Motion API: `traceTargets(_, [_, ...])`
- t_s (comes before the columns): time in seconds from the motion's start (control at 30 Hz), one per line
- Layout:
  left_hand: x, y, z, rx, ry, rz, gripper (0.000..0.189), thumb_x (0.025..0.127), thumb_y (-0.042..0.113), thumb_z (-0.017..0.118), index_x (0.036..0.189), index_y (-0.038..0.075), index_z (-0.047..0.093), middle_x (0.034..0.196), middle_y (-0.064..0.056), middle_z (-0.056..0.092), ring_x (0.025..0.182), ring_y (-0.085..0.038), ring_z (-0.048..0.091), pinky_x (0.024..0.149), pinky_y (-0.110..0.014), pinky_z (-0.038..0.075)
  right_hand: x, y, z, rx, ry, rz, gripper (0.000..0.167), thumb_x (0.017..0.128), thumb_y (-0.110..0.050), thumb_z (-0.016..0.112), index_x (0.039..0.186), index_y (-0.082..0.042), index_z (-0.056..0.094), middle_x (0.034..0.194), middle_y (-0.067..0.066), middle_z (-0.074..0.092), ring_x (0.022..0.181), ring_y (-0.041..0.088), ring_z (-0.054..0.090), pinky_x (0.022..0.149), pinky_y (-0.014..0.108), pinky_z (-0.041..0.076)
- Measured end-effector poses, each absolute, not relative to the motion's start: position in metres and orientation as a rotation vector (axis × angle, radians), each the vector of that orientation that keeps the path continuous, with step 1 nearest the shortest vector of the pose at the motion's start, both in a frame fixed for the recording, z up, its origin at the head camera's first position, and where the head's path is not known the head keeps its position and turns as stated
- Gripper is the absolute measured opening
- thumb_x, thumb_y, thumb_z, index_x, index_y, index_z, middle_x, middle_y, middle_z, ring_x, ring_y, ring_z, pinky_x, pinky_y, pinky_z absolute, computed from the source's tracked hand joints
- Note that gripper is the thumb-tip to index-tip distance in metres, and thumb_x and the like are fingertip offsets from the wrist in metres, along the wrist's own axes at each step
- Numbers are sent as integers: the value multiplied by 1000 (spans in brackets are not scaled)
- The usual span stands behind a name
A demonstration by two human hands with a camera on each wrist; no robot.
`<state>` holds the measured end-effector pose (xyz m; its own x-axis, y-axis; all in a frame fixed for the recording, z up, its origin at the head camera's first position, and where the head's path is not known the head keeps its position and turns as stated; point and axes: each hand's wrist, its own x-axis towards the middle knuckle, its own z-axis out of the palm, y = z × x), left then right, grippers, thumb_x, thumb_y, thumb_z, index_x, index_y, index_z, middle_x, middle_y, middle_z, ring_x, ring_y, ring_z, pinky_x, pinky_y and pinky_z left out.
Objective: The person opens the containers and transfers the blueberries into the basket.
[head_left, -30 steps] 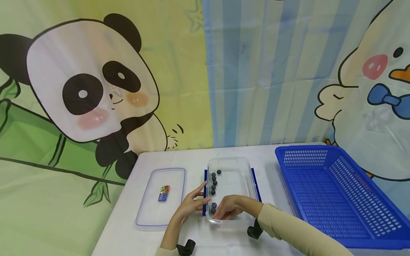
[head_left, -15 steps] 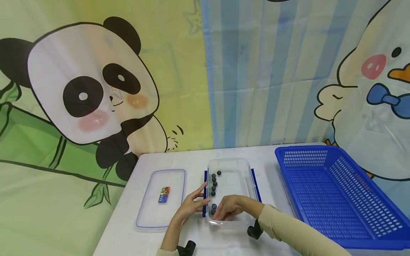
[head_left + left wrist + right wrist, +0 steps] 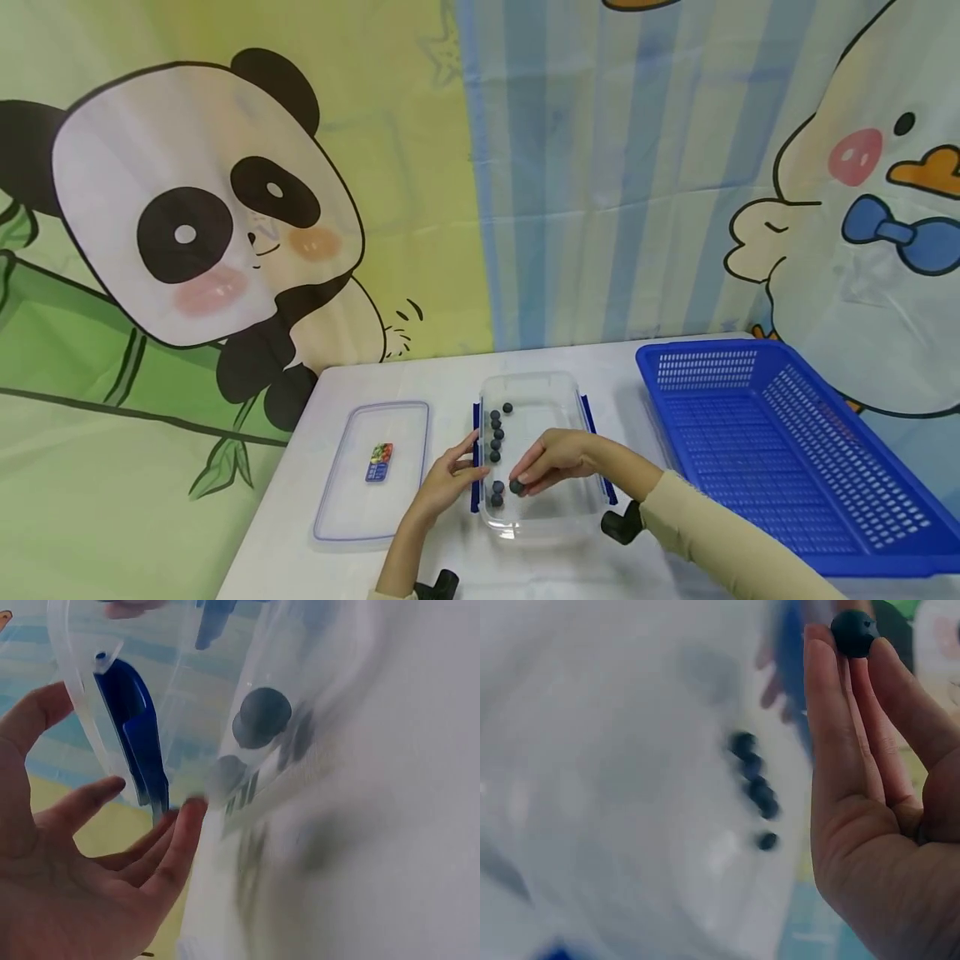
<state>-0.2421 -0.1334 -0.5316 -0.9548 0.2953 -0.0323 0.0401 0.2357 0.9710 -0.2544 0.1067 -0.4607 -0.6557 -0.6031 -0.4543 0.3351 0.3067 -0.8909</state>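
My right hand point(image 3: 558, 457) pinches a dark blueberry point(image 3: 854, 634) between thumb and fingertips, over the clear plastic container point(image 3: 551, 417). Inside, along the left wall, several blueberries point(image 3: 498, 433) lie in a loose row, and two more blueberries point(image 3: 497, 493) sit nearer the front. My left hand point(image 3: 442, 483) is at the container's left side, fingers spread and mostly straight, around the blue side latch point(image 3: 139, 735). In the left wrist view, blueberries point(image 3: 264, 712) show blurred through the clear wall. Whether every left finger touches the wall, I cannot tell.
Left of the container lies a clear lid point(image 3: 341, 500) with a small colourful label point(image 3: 379, 462) on it. A large blue plastic basket point(image 3: 765, 450) stands on the right of the white table point(image 3: 285, 533). A printed curtain point(image 3: 420, 208) hangs behind.
My right hand has lifted from the container's front left corner, now pinching a blueberry above the floor. The left hand stays at the left side. The head view has shifted slightly.
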Motion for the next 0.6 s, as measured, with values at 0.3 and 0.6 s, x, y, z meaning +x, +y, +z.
traceTargets(0.3, [-239,-110,-522,477,2451,1845,68,90,19,60,146,5,23,151,-13,17,137,-30,15,110,-45,16,-274,213,-404,-306,1787,-1640,24,88,-1,59,111,8,63,105,18,65,97,28,63,90,42,48])
traceTargets(0.6, [-227,-102,-505,510,2465,1860,62,91,-1,49,145,0,19,150,-16,16,136,-31,16,108,-39,19,-282,354,-411,-279,1742,-1774,28,95,1,45,117,-1,62,115,9,62,107,22,59,96,38,43])
